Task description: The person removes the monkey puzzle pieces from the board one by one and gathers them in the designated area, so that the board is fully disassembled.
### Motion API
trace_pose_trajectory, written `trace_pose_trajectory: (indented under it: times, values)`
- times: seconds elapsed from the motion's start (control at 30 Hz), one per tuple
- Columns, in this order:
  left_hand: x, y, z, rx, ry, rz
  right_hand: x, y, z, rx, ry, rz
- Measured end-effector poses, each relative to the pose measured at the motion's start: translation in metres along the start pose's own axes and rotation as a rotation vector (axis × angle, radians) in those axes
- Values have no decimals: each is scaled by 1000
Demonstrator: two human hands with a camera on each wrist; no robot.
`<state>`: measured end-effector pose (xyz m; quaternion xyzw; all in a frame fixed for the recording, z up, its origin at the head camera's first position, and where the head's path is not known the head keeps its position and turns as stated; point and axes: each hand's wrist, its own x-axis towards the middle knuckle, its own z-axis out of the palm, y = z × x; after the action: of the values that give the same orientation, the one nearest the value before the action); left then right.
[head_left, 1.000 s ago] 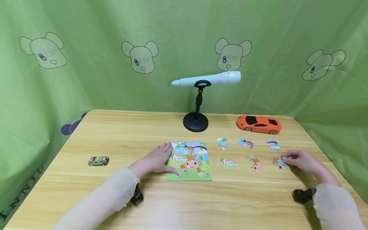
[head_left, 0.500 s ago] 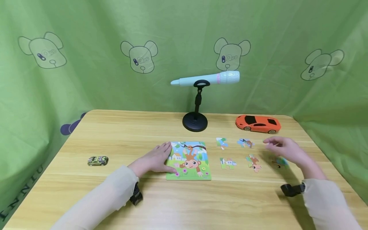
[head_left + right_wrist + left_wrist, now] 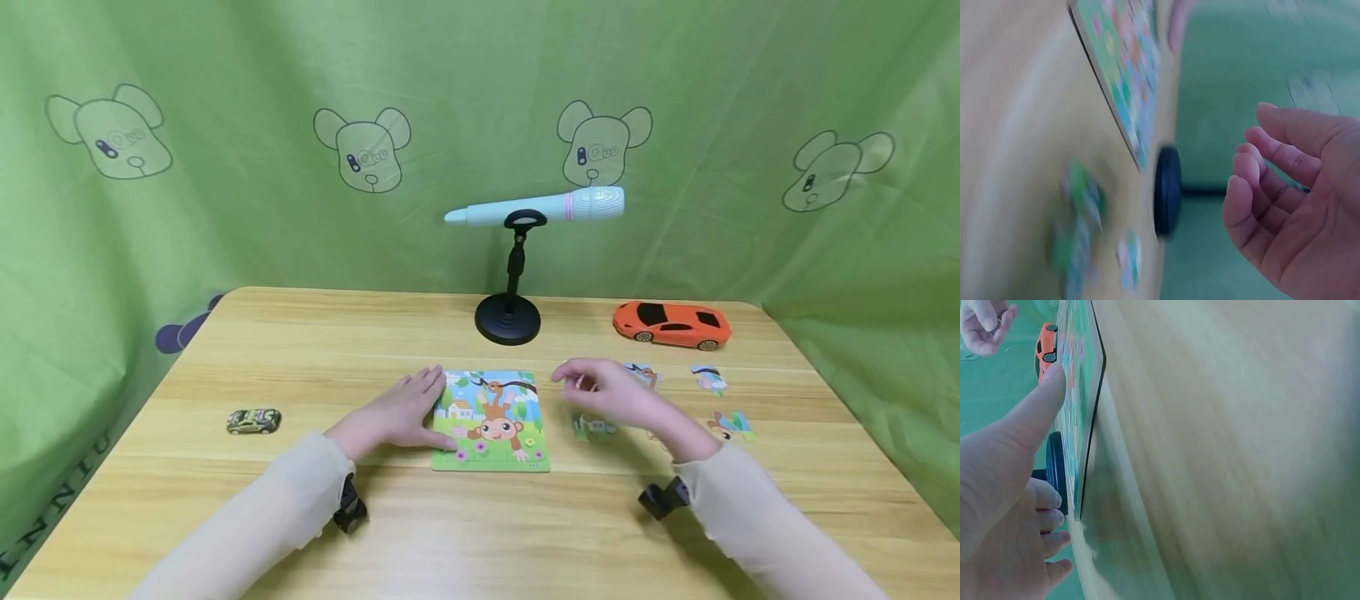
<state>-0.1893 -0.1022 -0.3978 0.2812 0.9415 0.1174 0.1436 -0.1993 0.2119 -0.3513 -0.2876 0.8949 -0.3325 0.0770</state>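
A monkey puzzle board (image 3: 498, 421) lies flat in mid-table in the head view. My left hand (image 3: 393, 417) rests along its left edge; in the left wrist view the thumb (image 3: 1038, 409) lies out toward the picture. Right of the board, over the loose puzzle pieces, my right hand (image 3: 611, 392) hovers with fingers loosely curled and nothing visible in them. Below it sits a house puzzle piece (image 3: 595, 427). A bird piece (image 3: 642, 374), a branch piece (image 3: 708, 380) and a monkey-face piece (image 3: 729, 427) lie further right. My hand and wrist cover other pieces.
An orange toy car (image 3: 672, 326) stands at the back right. A light blue microphone (image 3: 540, 207) sits on a black stand (image 3: 507, 319) at the back. A small patterned toy car (image 3: 253, 421) is at the left. Green curtain (image 3: 480, 100) hangs behind the wooden table (image 3: 465, 533).
My right hand has left the monkey-face piece at the right, lifted, and swept left to near the board. My left hand stays on the board's edge.
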Motion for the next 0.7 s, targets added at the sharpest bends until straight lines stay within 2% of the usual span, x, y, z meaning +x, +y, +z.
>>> trace_pose_trajectory:
  times: [0.2, 0.37, 0.7]
  values:
    - [-6, -3, 2, -15, -24, 27, 18, -19, 42, 28, -134, -64]
    - [-10, -3, 4, 0, -19, 42, 29, -28, 70, -14, -209, -118]
    - [-13, -3, 6, 41, -32, 40, 44, -46, 96, -137, -287, -131]
